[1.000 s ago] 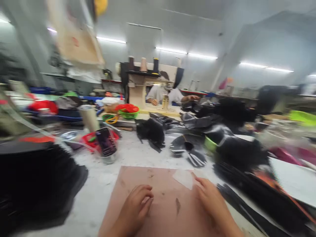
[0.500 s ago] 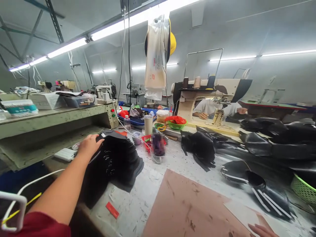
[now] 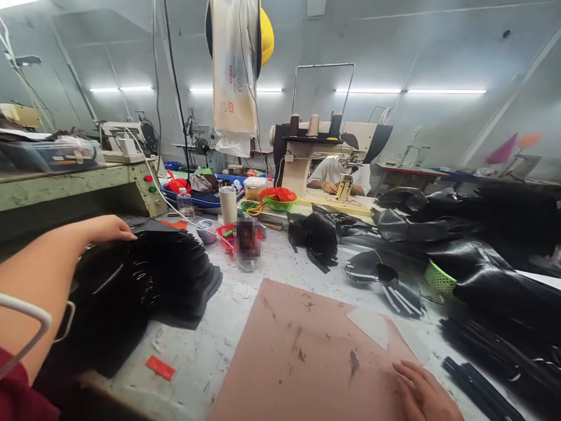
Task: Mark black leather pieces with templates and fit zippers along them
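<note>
Stack of black cut pieces (image 3: 170, 275), fanned, slumped sideways; left hand (image 3: 107, 229) atop.

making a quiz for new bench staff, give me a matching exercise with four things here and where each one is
Things:
1 left hand
2 right hand
3 red tag
4 green bowl

Places:
a flat on the brown board
b next to the sewing machine
c on the stack of black pieces
d on the bench, left of the board

Pairs: 1-c; 2-a; 3-d; 4-b
</note>
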Demonstrator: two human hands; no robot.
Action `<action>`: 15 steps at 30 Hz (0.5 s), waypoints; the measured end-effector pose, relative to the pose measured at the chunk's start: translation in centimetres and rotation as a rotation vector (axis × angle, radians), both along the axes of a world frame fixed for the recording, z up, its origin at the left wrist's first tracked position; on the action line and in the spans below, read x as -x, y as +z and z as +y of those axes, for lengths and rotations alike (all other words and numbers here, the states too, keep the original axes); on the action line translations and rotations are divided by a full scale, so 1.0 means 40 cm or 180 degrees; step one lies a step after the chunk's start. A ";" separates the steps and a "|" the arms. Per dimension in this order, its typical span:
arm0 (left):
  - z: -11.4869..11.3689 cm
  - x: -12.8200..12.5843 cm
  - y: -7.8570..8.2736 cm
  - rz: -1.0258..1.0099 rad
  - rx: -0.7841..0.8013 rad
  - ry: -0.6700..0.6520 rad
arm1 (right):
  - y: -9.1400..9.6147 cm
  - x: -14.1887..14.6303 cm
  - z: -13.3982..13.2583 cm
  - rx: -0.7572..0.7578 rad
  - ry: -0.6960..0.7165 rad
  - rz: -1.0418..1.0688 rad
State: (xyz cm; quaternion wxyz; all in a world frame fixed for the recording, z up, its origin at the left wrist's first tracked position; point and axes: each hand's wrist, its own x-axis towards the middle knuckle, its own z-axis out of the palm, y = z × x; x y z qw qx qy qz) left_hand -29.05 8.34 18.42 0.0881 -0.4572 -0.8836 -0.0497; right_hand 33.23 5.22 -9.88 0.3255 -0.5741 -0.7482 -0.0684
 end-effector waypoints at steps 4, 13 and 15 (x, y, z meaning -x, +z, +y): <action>0.007 -0.074 0.065 0.0338 0.0443 -0.0055 | 0.016 0.019 0.011 0.0270 0.0052 0.0082; -0.020 -0.608 -0.191 0.0246 0.1210 -0.2247 | 0.193 0.090 0.106 0.1722 -0.0651 -0.0316; -0.057 -0.713 -0.262 -0.0321 0.1706 -0.2947 | 0.222 0.089 0.137 0.1840 -0.0826 -0.0382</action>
